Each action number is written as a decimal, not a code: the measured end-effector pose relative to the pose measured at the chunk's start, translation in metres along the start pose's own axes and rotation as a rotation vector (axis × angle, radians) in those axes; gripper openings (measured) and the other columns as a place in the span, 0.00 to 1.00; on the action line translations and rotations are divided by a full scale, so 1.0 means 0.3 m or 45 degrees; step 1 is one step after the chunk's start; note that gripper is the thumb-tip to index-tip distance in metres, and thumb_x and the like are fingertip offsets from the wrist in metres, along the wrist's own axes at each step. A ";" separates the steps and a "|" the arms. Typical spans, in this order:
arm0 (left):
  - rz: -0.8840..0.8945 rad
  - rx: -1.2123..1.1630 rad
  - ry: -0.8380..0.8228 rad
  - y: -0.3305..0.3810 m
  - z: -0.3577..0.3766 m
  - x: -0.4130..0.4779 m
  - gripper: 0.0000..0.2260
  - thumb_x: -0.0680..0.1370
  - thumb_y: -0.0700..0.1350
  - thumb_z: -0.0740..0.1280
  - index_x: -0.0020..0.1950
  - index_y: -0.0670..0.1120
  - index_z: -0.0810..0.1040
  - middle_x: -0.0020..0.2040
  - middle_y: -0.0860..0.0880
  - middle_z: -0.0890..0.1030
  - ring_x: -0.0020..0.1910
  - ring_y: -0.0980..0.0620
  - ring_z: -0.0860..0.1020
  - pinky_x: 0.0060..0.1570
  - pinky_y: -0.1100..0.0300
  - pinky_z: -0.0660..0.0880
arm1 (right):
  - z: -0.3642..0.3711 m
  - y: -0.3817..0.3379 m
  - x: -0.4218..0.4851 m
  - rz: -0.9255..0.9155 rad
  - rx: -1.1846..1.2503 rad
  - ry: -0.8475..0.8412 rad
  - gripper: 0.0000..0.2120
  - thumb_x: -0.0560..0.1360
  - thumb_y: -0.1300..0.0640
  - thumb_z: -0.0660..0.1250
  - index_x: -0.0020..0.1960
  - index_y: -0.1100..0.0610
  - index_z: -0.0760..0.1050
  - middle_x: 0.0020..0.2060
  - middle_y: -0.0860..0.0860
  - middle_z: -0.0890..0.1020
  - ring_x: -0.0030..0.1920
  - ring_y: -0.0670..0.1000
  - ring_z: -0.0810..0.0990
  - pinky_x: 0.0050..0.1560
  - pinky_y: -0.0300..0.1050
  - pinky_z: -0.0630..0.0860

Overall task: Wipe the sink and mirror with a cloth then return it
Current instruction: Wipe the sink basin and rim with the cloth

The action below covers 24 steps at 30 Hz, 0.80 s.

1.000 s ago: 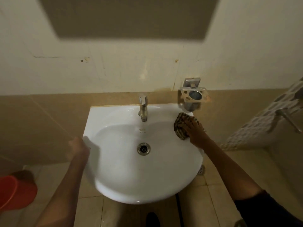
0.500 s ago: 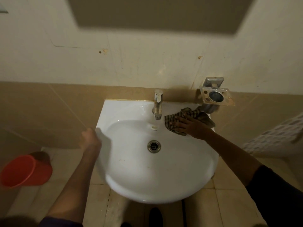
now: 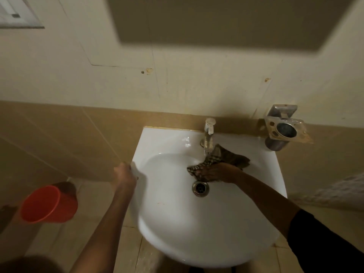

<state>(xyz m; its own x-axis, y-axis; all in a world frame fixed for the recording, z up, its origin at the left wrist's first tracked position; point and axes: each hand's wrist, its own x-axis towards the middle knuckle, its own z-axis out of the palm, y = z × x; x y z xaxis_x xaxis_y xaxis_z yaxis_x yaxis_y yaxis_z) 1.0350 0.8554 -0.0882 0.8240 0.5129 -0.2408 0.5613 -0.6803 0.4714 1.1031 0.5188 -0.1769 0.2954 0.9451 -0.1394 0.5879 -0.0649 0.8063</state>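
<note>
White sink (image 3: 177, 233): left rim was gripped by the left hand (image 3: 124, 174), fingers curled over the edge. Checked cloth (image 3: 218, 158): was pressed flat under the right hand (image 3: 214, 173) inside the basin, between tap (image 3: 208, 134) and drain (image 3: 200, 188). Orange bucket (image 3: 47, 203): was seen on the floor, left.

I can't see the part of the dark checked cloth (image 3: 216, 160) under my flat right hand (image 3: 215, 173). Fingertips of my left hand (image 3: 124, 174) curl over the white ceramic sink's rim (image 3: 137, 194), out of sight. Top edge cuts off the dull rectangular mirror (image 3: 226, 20). Sink's underside hidden. Pale framed panel (image 3: 17, 12) top left cropped, blurry.
</note>
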 end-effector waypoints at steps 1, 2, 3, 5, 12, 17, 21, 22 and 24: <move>0.004 0.002 0.009 -0.001 0.001 0.003 0.09 0.67 0.34 0.73 0.46 0.35 0.79 0.48 0.35 0.81 0.48 0.36 0.79 0.45 0.48 0.77 | -0.045 0.009 0.036 0.026 0.063 -0.084 0.30 0.77 0.58 0.55 0.72 0.69 0.45 0.75 0.57 0.52 0.74 0.52 0.56 0.74 0.43 0.53; 0.009 0.015 0.014 -0.001 0.000 0.006 0.09 0.67 0.35 0.73 0.46 0.36 0.80 0.48 0.35 0.82 0.48 0.36 0.80 0.45 0.48 0.77 | -0.078 0.009 0.068 0.021 0.140 -0.210 0.31 0.76 0.53 0.59 0.73 0.63 0.51 0.74 0.48 0.60 0.73 0.48 0.61 0.73 0.43 0.55; 0.007 0.031 0.014 -0.001 -0.001 0.008 0.09 0.67 0.35 0.74 0.46 0.37 0.80 0.48 0.36 0.82 0.48 0.36 0.80 0.45 0.49 0.77 | -0.097 -0.010 0.111 0.000 0.195 -0.299 0.30 0.74 0.50 0.62 0.73 0.57 0.58 0.72 0.45 0.64 0.71 0.47 0.64 0.73 0.45 0.57; -0.003 0.050 0.004 0.001 -0.006 0.008 0.09 0.67 0.36 0.74 0.46 0.38 0.81 0.47 0.37 0.83 0.48 0.37 0.80 0.44 0.50 0.77 | -0.104 -0.052 0.205 0.058 0.368 -0.387 0.28 0.73 0.50 0.63 0.71 0.53 0.63 0.70 0.47 0.69 0.71 0.50 0.66 0.75 0.52 0.54; -0.038 0.018 -0.004 0.000 -0.011 0.016 0.12 0.66 0.38 0.76 0.47 0.39 0.81 0.49 0.38 0.83 0.48 0.39 0.81 0.47 0.51 0.78 | -0.217 -0.118 0.451 0.541 1.488 -0.264 0.31 0.65 0.66 0.53 0.67 0.54 0.70 0.68 0.52 0.73 0.68 0.52 0.70 0.74 0.50 0.54; -0.051 -0.056 -0.023 0.004 -0.022 0.004 0.13 0.66 0.37 0.76 0.48 0.37 0.81 0.49 0.38 0.82 0.49 0.39 0.81 0.46 0.51 0.77 | -0.322 -0.207 0.513 0.964 2.167 -0.168 0.29 0.77 0.65 0.54 0.76 0.53 0.50 0.76 0.53 0.49 0.76 0.54 0.44 0.73 0.52 0.41; -0.020 -0.075 -0.024 -0.001 -0.024 0.004 0.12 0.64 0.36 0.76 0.44 0.35 0.79 0.46 0.35 0.82 0.47 0.37 0.81 0.43 0.50 0.77 | -0.392 -0.203 0.537 0.814 2.421 -0.160 0.25 0.80 0.66 0.53 0.75 0.61 0.50 0.75 0.61 0.47 0.75 0.60 0.41 0.72 0.47 0.36; -0.005 -0.059 -0.033 0.000 -0.024 0.008 0.11 0.64 0.36 0.76 0.42 0.34 0.79 0.46 0.34 0.82 0.47 0.36 0.80 0.42 0.50 0.77 | -0.423 -0.210 0.537 0.786 2.477 -0.175 0.26 0.80 0.66 0.53 0.75 0.62 0.49 0.75 0.61 0.46 0.75 0.60 0.40 0.73 0.50 0.36; -0.001 -0.020 -0.043 0.006 -0.020 0.008 0.12 0.65 0.37 0.76 0.43 0.33 0.78 0.47 0.34 0.81 0.47 0.36 0.80 0.43 0.50 0.76 | -0.483 -0.222 0.520 0.721 2.542 -0.194 0.26 0.79 0.66 0.54 0.75 0.63 0.49 0.75 0.62 0.46 0.75 0.60 0.40 0.75 0.54 0.40</move>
<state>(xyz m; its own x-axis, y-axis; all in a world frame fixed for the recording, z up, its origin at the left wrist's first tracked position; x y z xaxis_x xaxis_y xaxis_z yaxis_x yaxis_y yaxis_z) 1.0375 0.8587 -0.0829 0.8257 0.4955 -0.2697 0.5611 -0.6715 0.4840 1.0008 0.7168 -0.1691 0.6795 0.6797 -0.2760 0.2248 -0.5511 -0.8036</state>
